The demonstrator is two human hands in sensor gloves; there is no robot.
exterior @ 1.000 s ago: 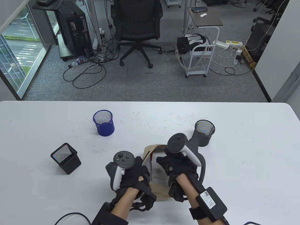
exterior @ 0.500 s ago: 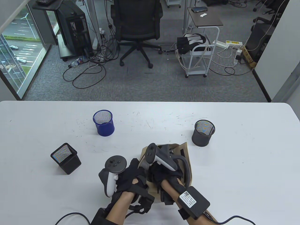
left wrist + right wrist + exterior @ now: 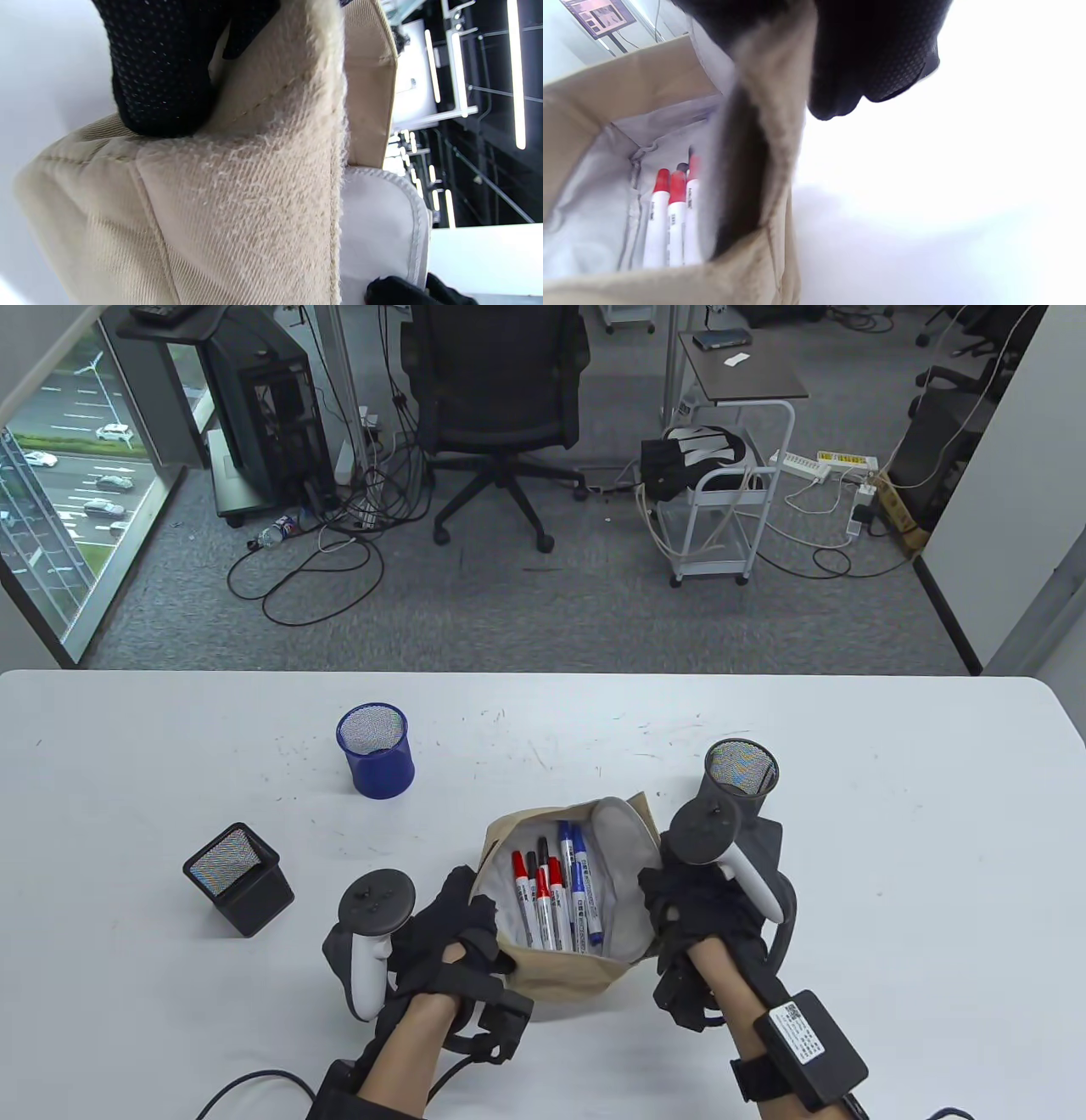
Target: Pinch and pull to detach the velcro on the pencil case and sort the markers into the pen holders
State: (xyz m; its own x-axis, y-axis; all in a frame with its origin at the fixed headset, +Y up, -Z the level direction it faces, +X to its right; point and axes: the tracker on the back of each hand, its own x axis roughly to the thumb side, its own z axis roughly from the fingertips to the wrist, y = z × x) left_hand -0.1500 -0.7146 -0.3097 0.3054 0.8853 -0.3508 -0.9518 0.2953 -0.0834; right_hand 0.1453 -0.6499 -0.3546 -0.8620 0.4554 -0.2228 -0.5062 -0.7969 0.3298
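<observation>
Nearest the table's front edge, the left hand [image 3: 450, 929] gripped the left rim of the pencil case [image 3: 560, 984], its gloved fingers [image 3: 161, 72] curled over the tan fabric, as the left wrist view showed close up. The right hand [image 3: 691, 912] gripped the opposite, right rim, its fingers [image 3: 874, 55] curled over the edge with the pale lining just inside. Between the two hands the case lay on the white table [image 3: 891, 899] with its mouth spread wide and the flap folded back on the far side. Inside, against the grey lining, lay the markers [image 3: 556, 891] side by side: three red-capped [image 3: 670, 212], two black-capped, two blue-capped, their caps pointing away from the person. Left of the left hand and well apart from it stood a square black mesh pen holder [image 3: 239, 881]. Farther back on the left stood a round blue mesh holder [image 3: 375, 751]. On the right, just beyond the right hand's tracker, stood a round dark grey mesh holder [image 3: 740, 785]. Past the table's far edge, an office chair [image 3: 496, 407] sat on grey carpet.
</observation>
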